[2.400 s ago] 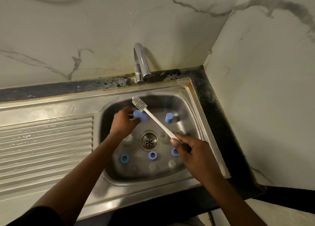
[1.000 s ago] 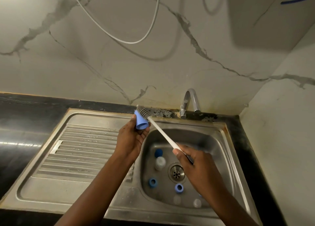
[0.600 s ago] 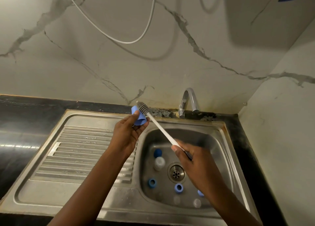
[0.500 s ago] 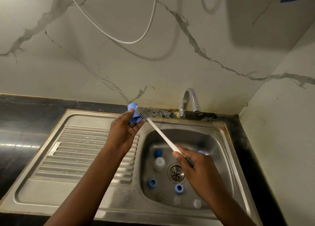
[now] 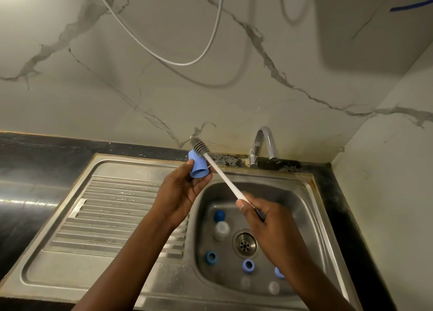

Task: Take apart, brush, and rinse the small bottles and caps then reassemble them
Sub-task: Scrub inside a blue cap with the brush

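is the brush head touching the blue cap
Cannot tell. In the head view the brush head overlaps the far rim of the blue cap, but no contact or gap shows plainly.

Five blue caps [image 5: 248, 265] in all, four lying round the drain [image 5: 244, 244] and one blue cap [image 5: 198, 167] far up-left of it, three clear bottles [image 5: 221, 229] near the drain, one brush [image 5: 199, 146], one tap [image 5: 264, 130] behind the drain

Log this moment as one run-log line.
left hand: holds blue cap | right hand: holds brush | brush head: at cap's far end | sink: blue pieces, clear bottles
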A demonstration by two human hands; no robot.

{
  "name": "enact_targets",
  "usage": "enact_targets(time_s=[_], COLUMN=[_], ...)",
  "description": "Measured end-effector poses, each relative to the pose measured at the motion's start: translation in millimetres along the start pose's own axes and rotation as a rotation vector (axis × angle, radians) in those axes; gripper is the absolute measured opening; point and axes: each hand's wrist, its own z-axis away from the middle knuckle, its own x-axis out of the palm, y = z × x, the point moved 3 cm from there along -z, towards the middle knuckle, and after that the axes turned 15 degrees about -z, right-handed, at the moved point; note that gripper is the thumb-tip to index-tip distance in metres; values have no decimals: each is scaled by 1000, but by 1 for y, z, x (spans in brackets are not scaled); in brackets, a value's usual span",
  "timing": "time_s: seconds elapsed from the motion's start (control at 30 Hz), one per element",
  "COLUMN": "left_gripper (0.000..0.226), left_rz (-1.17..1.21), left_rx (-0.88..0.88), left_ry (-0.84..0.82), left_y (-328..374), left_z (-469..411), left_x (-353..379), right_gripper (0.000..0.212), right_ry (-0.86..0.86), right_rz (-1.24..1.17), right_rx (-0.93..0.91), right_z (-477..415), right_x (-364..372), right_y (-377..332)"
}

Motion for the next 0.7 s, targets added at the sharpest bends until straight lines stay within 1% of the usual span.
enact_targets(time_s=[0.17,0.2,0.3,0.33,0.5,0.63,0.7], left_gripper=[48,48,48,48,44,41,40], left_rz=[-207,-198,-77,-46,46,91,94], left_rx=[8,10,37,46,22,-30,-42], left_ry=[157,171,177,174,147,78,53], left_y=[6,7,15,18,11,-4,-6], left_z=[-6,-7,-10,-11,-9,-2,-1], left_x=[-9,-12,-18,-18,-9,1,4], right_gripper=[39,35,14,12,15,37,41], right_ry=[-8,-11,-3,7,13,24,22], right_rz=[8,-2,-20,-30,-51,-17,-15], right_rx=[3,-4,-12,-15,-1,20,13], right_z=[2,4,13,17,22,7,2], right_x=[1,1,-1,-2,0,2,2], right_y=[7,10,17,19,20,14,10])
